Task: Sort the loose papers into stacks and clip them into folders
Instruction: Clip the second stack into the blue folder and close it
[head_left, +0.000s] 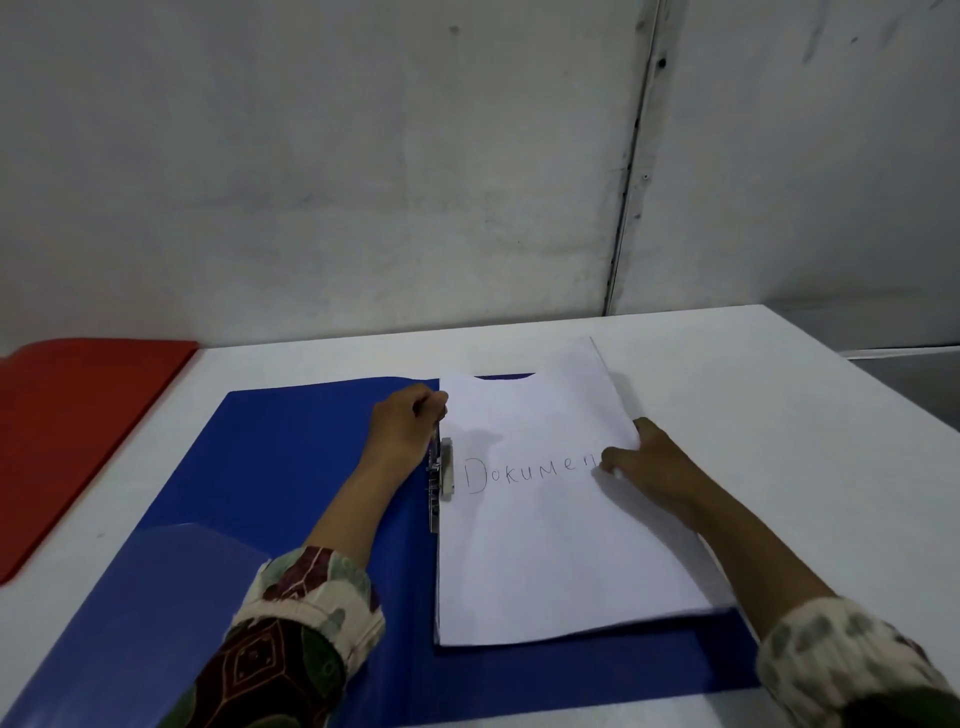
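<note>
A blue folder (270, 467) lies open on the white table, with a clear pocket on its left flap. A stack of white papers (545, 551), the top sheet handwritten "Dokumen", rests on the folder's right half beside a metal clip (444, 470) at the spine. My left hand (402, 428) pinches the stack's top left edge just above the clip. My right hand (649, 470) lies flat on the stack's right edge, fingers spread and pressing down.
A red folder (78, 431) lies closed at the table's left edge. The white table (779, 441) runs to a grey wall behind; its right edge falls away at the far right.
</note>
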